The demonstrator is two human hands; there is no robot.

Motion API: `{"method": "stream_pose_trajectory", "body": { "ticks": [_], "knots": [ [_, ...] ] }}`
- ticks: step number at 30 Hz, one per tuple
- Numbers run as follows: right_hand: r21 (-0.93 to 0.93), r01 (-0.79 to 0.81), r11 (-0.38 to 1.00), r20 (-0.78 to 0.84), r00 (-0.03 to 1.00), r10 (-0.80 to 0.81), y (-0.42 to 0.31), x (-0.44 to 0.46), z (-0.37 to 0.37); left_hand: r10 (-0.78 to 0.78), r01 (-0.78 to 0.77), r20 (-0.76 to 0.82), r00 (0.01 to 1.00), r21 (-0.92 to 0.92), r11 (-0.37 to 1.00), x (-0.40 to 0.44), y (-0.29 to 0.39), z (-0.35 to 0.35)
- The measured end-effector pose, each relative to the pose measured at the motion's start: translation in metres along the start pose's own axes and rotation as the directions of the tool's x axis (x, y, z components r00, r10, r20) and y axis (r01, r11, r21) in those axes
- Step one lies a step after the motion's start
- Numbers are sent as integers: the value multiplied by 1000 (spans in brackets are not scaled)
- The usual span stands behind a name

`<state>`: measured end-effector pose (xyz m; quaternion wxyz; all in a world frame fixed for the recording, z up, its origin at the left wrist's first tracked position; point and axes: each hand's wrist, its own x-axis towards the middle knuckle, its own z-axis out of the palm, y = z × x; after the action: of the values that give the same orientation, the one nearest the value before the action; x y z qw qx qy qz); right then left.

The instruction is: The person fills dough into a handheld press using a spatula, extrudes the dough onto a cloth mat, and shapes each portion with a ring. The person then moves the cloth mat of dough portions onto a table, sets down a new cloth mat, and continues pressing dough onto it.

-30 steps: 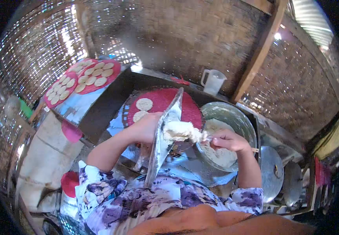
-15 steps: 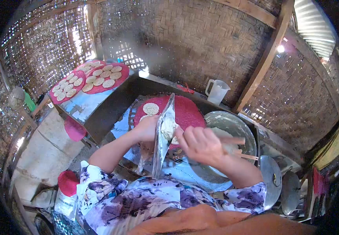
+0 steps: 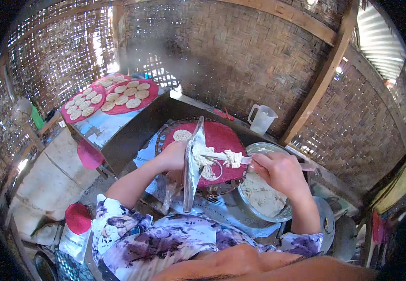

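My left hand (image 3: 174,155) is closed on the far side of a long, dough-smeared press (image 3: 193,173), held upright over a red round mat (image 3: 224,136); its fingers are partly hidden. White dough (image 3: 202,153) sits at the middle of the press. In my right hand (image 3: 280,172) is a flat spatula (image 3: 247,160), its tip toward the press and carrying a lump of dough (image 3: 233,159). On the mat lie a lacy noodle disc (image 3: 182,135) and a second one (image 3: 208,173) with a loose strand beside it. Below my right hand stands a large metal bowl (image 3: 286,216) of dough.
Red mats bearing several noodle discs (image 3: 129,96) rest on a surface at the back left. A clear plastic jug (image 3: 263,120) stands on the back ledge. Metal lids (image 3: 347,236) lean at the right. Woven walls (image 3: 240,61) enclose the corner.
My right hand has moved right, away from the press, and the spatula with its dough now shows. More of the bowl's dough is visible. My left hand still holds the press.
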<state>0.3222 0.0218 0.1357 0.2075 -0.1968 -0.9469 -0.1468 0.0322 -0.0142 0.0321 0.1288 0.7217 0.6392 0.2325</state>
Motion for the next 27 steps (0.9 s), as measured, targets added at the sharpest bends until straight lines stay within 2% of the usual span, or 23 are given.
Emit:
{"method": "stream_pose_trajectory", "body": {
  "ticks": [3,4,7,8,11,12,15,16,20,22,24,27],
  "knots": [
    [-10,-4,1000,171,985,6,0,8,1,15,-18,-94,995,-24,1000,-4,25,1],
    [-13,-1,1000,223,975,4,-5,11,4,73,-72,-32,997,42,997,2,20,8],
    [48,38,998,151,988,-45,-21,22,20,116,-119,-113,987,-23,993,11,19,21],
    [-66,81,995,80,994,-75,-28,23,25,100,-108,-113,988,-67,992,10,30,15],
    [-321,198,926,-139,957,-253,-37,18,43,64,-61,23,998,-93,994,11,25,8],
    [-321,250,914,-168,934,-314,-36,16,41,117,-112,75,990,-69,991,14,15,11],
    [-248,195,949,-238,937,-254,-14,6,32,74,-76,154,985,8,997,13,7,1],
    [-182,114,977,-231,960,-155,-10,0,26,150,-147,127,981,-36,989,12,-1,0],
    [-5,-118,993,-371,922,108,12,-5,17,258,-243,-26,966,-436,866,8,-7,-14],
    [31,-111,993,-374,920,115,18,-3,34,146,-110,3,989,-640,761,9,-12,-6],
    [59,-103,993,-336,935,117,20,-5,49,43,23,61,997,-803,595,11,-11,0],
    [147,-130,981,-241,957,163,18,-13,52,98,-42,40,994,-700,712,15,-17,-6]
  ]
}}
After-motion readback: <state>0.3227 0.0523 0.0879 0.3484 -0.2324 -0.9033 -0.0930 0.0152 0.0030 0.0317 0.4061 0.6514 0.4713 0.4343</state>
